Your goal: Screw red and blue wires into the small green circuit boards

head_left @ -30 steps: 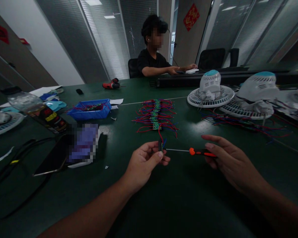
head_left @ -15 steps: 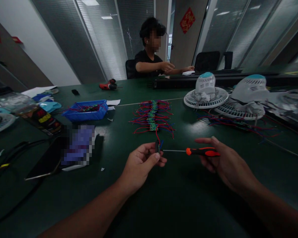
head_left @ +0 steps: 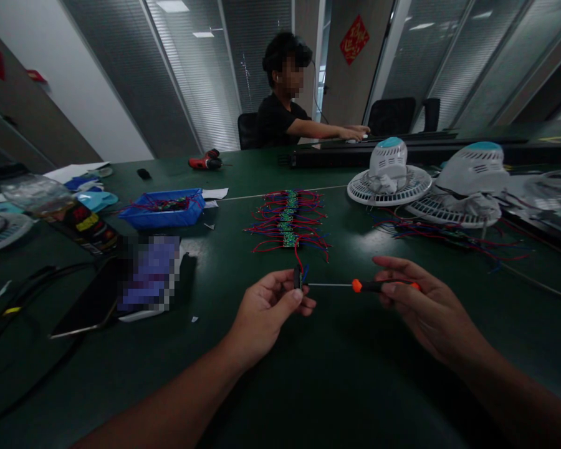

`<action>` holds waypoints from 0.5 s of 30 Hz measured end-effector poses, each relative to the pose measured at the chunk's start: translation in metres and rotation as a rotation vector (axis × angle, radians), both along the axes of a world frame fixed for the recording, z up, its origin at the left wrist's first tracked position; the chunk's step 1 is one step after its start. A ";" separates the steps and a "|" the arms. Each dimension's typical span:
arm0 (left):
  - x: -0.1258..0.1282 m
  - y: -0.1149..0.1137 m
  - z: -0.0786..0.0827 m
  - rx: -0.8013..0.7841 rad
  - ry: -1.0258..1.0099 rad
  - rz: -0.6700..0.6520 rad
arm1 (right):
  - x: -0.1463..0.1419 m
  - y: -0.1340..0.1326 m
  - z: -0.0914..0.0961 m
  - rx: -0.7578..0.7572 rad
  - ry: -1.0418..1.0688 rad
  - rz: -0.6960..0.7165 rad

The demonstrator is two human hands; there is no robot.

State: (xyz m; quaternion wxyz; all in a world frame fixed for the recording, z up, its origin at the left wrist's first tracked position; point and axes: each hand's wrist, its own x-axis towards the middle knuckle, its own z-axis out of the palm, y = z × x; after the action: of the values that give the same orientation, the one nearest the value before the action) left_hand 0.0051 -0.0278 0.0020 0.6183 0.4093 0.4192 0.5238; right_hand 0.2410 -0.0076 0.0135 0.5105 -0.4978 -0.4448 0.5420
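Between the thumb and fingers of my left hand [head_left: 270, 310] is a small dark circuit board [head_left: 298, 278] with a red and a blue wire on it. My right hand [head_left: 418, 302] grips the orange and black handle of a screwdriver [head_left: 367, 285], thumb lying along it. The screwdriver is level, and its thin shaft reaches left to the board; whether the tip sits in a screw is too small to tell. Just beyond my left hand, a column of green circuit boards [head_left: 288, 218] with red and blue wires lies on the table.
A blue tray [head_left: 161, 216] of wired boards stands left, with a red drill [head_left: 206, 160] behind it. A phone [head_left: 86, 298] and a bottle [head_left: 77, 221] lie at left. White fan parts [head_left: 389, 181] stand at right. Across the table [head_left: 243, 411] sits a person [head_left: 283, 112].
My right thumb has come down over the screwdriver handle, and the fingers have closed on it. My left hand stays in place. The other person's arm has stretched out to the right.
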 end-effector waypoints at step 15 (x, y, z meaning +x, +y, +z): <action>0.001 -0.001 0.001 0.008 0.000 0.000 | 0.002 0.000 0.001 -0.102 -0.218 0.046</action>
State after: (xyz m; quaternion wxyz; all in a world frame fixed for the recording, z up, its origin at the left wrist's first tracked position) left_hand 0.0064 -0.0283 0.0025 0.6167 0.4116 0.4170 0.5256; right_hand 0.2430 -0.0080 0.0142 0.4206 -0.5685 -0.4810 0.5183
